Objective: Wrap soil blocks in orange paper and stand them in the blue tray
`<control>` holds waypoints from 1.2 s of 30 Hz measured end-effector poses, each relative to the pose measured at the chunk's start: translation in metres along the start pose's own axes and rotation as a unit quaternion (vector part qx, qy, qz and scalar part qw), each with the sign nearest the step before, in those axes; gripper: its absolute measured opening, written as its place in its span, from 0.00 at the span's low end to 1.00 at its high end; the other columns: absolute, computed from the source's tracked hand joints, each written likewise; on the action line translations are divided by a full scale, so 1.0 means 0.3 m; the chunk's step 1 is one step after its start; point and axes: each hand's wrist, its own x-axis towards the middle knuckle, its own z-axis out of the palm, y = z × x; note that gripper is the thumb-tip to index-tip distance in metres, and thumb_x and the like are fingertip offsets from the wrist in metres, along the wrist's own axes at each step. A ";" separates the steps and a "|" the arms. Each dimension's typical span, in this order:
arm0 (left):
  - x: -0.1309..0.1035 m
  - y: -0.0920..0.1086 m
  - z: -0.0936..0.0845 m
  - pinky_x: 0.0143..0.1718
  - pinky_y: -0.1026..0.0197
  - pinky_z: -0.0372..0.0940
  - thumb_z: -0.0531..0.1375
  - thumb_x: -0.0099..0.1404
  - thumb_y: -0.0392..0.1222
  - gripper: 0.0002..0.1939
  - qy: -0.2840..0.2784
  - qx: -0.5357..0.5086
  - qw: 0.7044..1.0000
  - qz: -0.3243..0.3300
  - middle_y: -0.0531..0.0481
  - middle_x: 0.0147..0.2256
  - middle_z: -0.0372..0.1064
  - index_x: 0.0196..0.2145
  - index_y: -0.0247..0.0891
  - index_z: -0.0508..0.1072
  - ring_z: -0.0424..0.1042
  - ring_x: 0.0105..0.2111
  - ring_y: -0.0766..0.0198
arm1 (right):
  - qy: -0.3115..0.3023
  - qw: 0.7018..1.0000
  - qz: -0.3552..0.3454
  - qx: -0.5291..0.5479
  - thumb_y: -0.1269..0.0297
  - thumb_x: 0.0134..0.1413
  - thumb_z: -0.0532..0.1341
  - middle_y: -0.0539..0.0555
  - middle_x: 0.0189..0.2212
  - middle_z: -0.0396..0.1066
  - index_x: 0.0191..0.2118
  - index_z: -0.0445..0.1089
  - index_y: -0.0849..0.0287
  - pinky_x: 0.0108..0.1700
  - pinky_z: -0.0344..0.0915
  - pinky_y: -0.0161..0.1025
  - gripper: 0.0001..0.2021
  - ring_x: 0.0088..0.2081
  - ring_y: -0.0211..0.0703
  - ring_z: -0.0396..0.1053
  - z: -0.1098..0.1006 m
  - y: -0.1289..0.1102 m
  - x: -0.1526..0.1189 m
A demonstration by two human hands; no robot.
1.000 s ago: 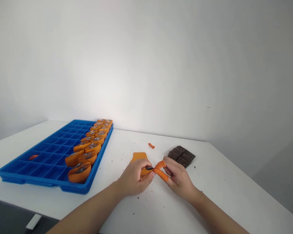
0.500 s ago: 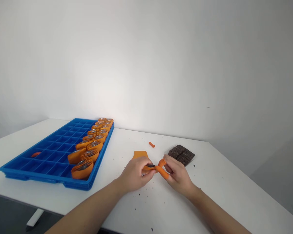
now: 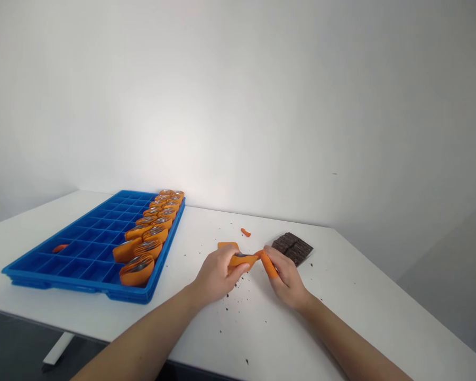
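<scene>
My left hand (image 3: 218, 272) is closed on an orange flexible piece (image 3: 241, 263) with a dark patch along its upper face. Its exact kind is unclear. My right hand (image 3: 287, 275) pinches the right end of that piece. Orange finger cots (image 3: 269, 265) cover the thumb and forefinger of this hand. Behind my left fingers shows a flat orange piece (image 3: 227, 245), partly hidden. Just beyond my right hand lies a stack of dark brown, ridged pieces (image 3: 295, 247) on a clear sheet.
A blue compartment tray (image 3: 77, 288) stands at the left, with curled orange pieces (image 3: 137, 271) in its right-hand columns. One compartment holds a small red-orange item (image 3: 59, 248). A loose orange finger cot (image 3: 245, 232) and dark crumbs lie on the white table (image 3: 301, 349). A wall rises behind.
My right thumb and forefinger have come together on the end of the orange piece, where they were spread in a loop before. The view has shifted slightly.
</scene>
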 end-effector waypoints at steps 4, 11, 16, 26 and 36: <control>-0.001 -0.013 0.003 0.39 0.56 0.69 0.62 0.74 0.46 0.06 -0.001 0.034 0.999 0.028 0.48 0.41 0.77 0.43 0.42 0.71 0.76 0.38 0.56 | -0.009 0.999 0.034 0.009 0.49 0.81 0.47 0.52 0.29 0.68 0.35 0.68 0.55 0.36 0.64 0.42 0.24 0.31 0.44 0.65 0.015 -0.008 0.013; -0.014 0.037 -0.014 0.39 0.57 0.69 0.60 0.74 0.44 0.04 0.051 0.061 0.994 0.076 0.48 0.40 0.77 0.43 0.43 0.70 0.78 0.38 0.56 | -0.018 0.998 0.068 -0.001 0.52 0.80 0.47 0.50 0.28 0.68 0.34 0.67 0.55 0.34 0.63 0.40 0.23 0.30 0.42 0.64 -0.019 -0.130 0.024; -0.104 0.202 -0.048 0.38 0.56 0.68 0.57 0.77 0.43 0.04 0.011 0.057 0.992 0.109 0.47 0.40 0.77 0.46 0.43 0.67 0.77 0.36 0.55 | 0.038 0.993 0.107 0.040 0.51 0.78 0.52 0.49 0.28 0.64 0.30 0.61 0.54 0.33 0.61 0.39 0.21 0.30 0.41 0.61 -0.063 -0.297 -0.072; -0.455 0.446 -0.127 0.38 0.57 0.73 0.65 0.73 0.47 0.19 -0.065 -0.210 0.963 -0.153 0.52 0.36 0.76 0.55 0.44 0.62 0.78 0.32 0.59 | 0.121 0.973 0.122 0.155 0.55 0.75 0.60 0.47 0.26 0.62 0.31 0.66 0.56 0.29 0.59 0.35 0.18 0.27 0.37 0.59 -0.018 -0.621 -0.272; -0.666 0.584 -0.104 0.33 0.65 0.68 0.73 0.60 0.41 0.21 0.019 -0.233 0.955 -0.183 0.57 0.29 0.75 0.40 0.43 0.63 0.74 0.29 0.65 | 0.155 0.987 -0.025 0.045 0.73 0.71 0.61 0.49 0.29 0.62 0.32 0.69 0.56 0.28 0.57 0.37 0.13 0.28 0.38 0.61 0.000 -0.841 -0.407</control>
